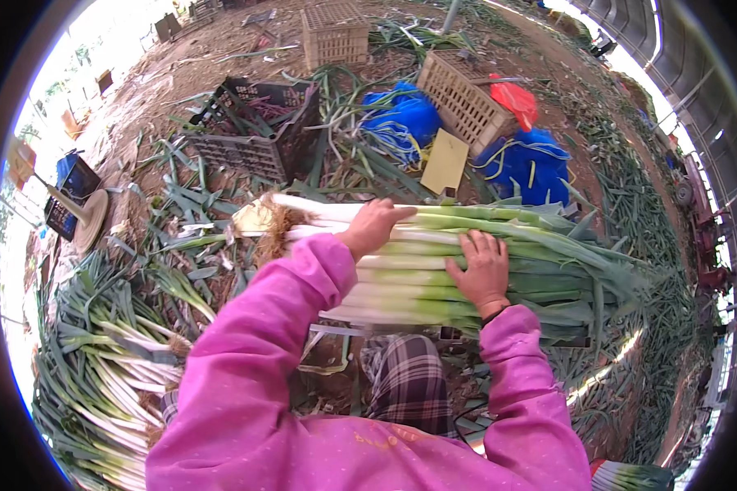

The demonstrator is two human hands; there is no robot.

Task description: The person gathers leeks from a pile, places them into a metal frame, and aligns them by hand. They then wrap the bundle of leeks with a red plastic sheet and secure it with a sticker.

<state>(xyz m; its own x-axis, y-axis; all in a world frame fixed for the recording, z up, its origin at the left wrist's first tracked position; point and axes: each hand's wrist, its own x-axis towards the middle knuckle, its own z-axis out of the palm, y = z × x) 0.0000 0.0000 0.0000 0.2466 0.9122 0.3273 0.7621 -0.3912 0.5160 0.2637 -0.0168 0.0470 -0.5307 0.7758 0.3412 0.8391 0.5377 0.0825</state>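
Note:
A thick layer of leeks (409,286) lies crosswise in front of me, white stems to the left and dark green leaves to the right. My left hand (370,227) is closed round white leek stems at the far side of the pile, its thumb stretched to the right. Brown roots (277,229) stick out at the left end of these stems. Flat on the paler green part rests my right hand (481,270), fingers spread. What supports the leeks is mostly hidden beneath them.
More leeks (123,368) are heaped at my left. Beyond stand a black crate (250,151), tan crates (334,37) (467,102), and blue bundles (405,114) (528,168) with ties. A red bag (514,102) and yellow card (445,162) lie there. Leaf scraps (647,376) cover the ground at right.

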